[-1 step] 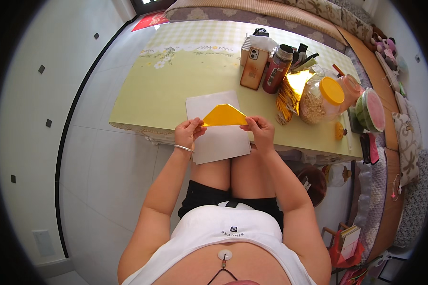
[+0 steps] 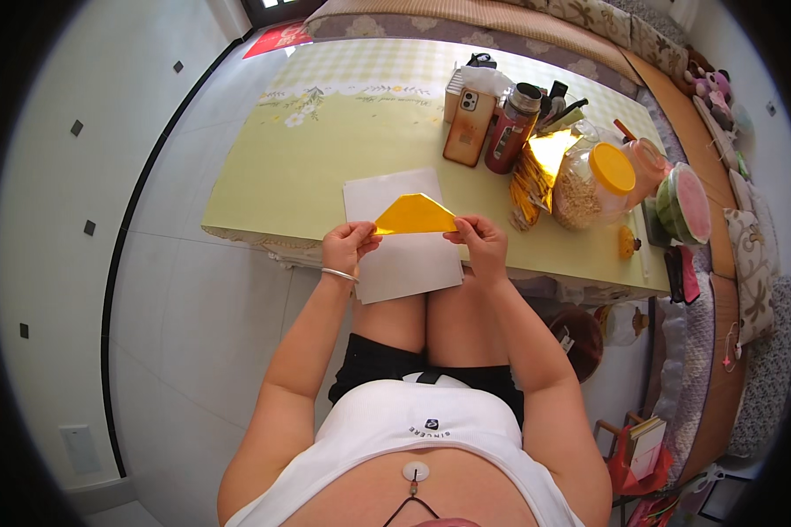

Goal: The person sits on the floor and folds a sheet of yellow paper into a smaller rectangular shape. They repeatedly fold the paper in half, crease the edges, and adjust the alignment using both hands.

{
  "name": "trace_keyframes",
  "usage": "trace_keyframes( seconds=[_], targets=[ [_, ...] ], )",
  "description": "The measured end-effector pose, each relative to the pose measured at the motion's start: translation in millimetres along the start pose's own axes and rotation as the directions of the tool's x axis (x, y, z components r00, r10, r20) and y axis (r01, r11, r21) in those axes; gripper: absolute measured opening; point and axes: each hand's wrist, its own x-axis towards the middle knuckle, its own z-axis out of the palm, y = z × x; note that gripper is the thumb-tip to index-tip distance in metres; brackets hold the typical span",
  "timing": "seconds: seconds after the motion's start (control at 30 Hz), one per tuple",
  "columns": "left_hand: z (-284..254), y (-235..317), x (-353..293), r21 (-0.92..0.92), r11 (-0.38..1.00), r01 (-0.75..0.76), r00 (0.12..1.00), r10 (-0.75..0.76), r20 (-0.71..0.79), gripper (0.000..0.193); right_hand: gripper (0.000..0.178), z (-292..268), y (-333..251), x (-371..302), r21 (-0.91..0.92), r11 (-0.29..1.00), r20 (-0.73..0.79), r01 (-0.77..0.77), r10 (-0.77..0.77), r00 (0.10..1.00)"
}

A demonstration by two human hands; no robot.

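A sheet of shiny gold foil paper (image 2: 415,215), folded into a flat trapezoid with a straight lower edge, is stretched between my hands. My left hand (image 2: 350,243) pinches its left corner, and my right hand (image 2: 482,243) pinches the right corner. Beneath it lie white paper sheets (image 2: 404,272), partly on the table and partly over my thighs. To the right of my right hand, a bundle of gold foil paper (image 2: 533,180) rests on the table.
The table (image 2: 281,176) has a pale green cover. Toward its right stand a phone (image 2: 472,127), a red thermos (image 2: 510,132), a yellow-lidded jar (image 2: 580,193) and a cut watermelon (image 2: 684,206). A bin (image 2: 580,342) sits below the table's right side.
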Motion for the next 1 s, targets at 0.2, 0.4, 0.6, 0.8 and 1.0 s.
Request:
trace_keyframes(
  seconds=[0.2,0.4,0.6,0.8,1.0],
  targets=[
    [3.5,9.3,-10.6,0.125,0.985,-0.118,0.986,0.101,0.136,0.012,0.014,-7.4,-29.7,-10.0,-0.093,0.976,-0.014,-0.195,0.195,0.981],
    [11.8,12.3,-7.0,0.53,0.836,-0.142,0.946,-0.043,0.321,0.009,0.009,-29.0,-47.6,-18.8,-0.137,0.983,-0.027,-0.124,0.122,0.992],
    [91.7,29.4,-3.2,0.23,0.965,0.128,0.899,-0.211,0.384,0.012,0.03,-48.0,-81.3,-19.4,0.152,0.98,-0.261,0.132,-0.089,0.961],
    [227.0,14.6,4.4,-0.016,0.895,0.445,0.782,-0.381,0.493,0.011,0.021,-99.9,5.2,-5.8,-0.355,0.934,-0.311,-0.048,-0.069,0.948],
    [289.7,-16.3,31.2,0.064,0.862,0.503,0.824,-0.501,0.266,0.009,0.016,-98.9,6.8,-8.1,-0.576,0.817,-0.268,0.014,-0.205,0.941]
  ],
)
